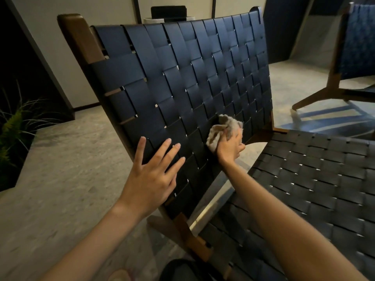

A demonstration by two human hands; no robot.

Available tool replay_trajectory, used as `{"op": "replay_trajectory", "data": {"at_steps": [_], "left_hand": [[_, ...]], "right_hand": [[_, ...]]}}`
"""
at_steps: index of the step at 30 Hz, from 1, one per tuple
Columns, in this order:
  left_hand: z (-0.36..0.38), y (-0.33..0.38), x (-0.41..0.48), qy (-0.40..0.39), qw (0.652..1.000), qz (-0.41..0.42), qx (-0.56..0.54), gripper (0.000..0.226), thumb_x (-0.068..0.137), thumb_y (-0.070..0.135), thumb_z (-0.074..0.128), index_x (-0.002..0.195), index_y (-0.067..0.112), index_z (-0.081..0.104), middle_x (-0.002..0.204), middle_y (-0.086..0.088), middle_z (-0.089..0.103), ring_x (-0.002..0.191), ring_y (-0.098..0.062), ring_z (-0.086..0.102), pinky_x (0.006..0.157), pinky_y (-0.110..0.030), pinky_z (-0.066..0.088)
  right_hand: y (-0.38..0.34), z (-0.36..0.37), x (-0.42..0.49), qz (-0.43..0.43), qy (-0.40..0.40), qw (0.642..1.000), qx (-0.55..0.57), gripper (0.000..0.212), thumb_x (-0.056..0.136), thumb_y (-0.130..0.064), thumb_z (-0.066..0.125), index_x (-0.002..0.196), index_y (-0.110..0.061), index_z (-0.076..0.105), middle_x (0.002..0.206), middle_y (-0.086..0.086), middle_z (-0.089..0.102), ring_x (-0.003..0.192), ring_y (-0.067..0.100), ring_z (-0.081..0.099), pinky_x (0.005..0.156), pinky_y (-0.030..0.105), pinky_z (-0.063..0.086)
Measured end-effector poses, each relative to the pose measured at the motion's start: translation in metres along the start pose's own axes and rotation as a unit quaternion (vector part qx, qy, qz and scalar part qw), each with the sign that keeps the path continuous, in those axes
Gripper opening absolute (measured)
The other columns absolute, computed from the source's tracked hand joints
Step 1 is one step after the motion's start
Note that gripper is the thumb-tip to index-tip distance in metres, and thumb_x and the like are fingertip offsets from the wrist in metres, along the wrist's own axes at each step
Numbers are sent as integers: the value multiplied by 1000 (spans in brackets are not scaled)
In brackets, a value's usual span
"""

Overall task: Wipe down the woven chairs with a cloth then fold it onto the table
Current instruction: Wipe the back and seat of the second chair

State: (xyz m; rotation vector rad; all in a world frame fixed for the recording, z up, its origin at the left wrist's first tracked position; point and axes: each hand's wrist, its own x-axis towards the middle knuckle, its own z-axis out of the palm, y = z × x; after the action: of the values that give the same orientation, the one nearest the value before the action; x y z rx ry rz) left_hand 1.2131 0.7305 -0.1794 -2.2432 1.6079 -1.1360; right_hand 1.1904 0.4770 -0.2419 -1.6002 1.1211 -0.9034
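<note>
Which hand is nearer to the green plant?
Left. The left hand lies flat on the black woven chair back, right of the green plant; the right hand, gripping the beige cloth, is farther right.

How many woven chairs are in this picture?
2. The nearest chair is directly in front; a second chair stands at the upper right, cut off by the frame. More may be out of view.

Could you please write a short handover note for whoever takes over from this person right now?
Left hand: open, fingers spread flat on the woven backrest, near its left edge.
Right hand: grips the bunched cloth, pressed to the backrest's lower right.
Woven seat lies to the right; a second chair stands far right.
Done: cannot tell how much is wiped.
Left: finish both chairs, then fold the cloth onto the table, not clearly in view.
</note>
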Motion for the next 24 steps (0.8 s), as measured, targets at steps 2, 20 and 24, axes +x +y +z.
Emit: {"op": "replay_trajectory", "data": {"at_steps": [2,20,24], "left_hand": [[1,2,0,0,1000,10,2,39,91,28,44,125,23,62,140,-7,50,134,-25,40,112,-62,-2],[-3,1,2,13,1000,18,-11,36,84,23,58,118,19,67,137,-10,53,132,-27,44,111,-57,10],[-2,1,2,9,1000,16,-12,39,82,23,61,120,18,65,139,-12,51,133,-29,42,112,-56,5]], "right_hand": [[8,4,-45,-63,-15,998,17,64,94,-24,51,148,-34,20,152,7,25,122,27,28,103,38,32],[41,17,-140,-5,26,1000,-8,59,90,-41,45,145,-32,30,151,-3,29,121,26,32,98,31,23],[41,10,-76,12,31,999,-19,56,96,-28,46,148,-29,25,153,-2,24,126,30,27,101,34,22]]}}
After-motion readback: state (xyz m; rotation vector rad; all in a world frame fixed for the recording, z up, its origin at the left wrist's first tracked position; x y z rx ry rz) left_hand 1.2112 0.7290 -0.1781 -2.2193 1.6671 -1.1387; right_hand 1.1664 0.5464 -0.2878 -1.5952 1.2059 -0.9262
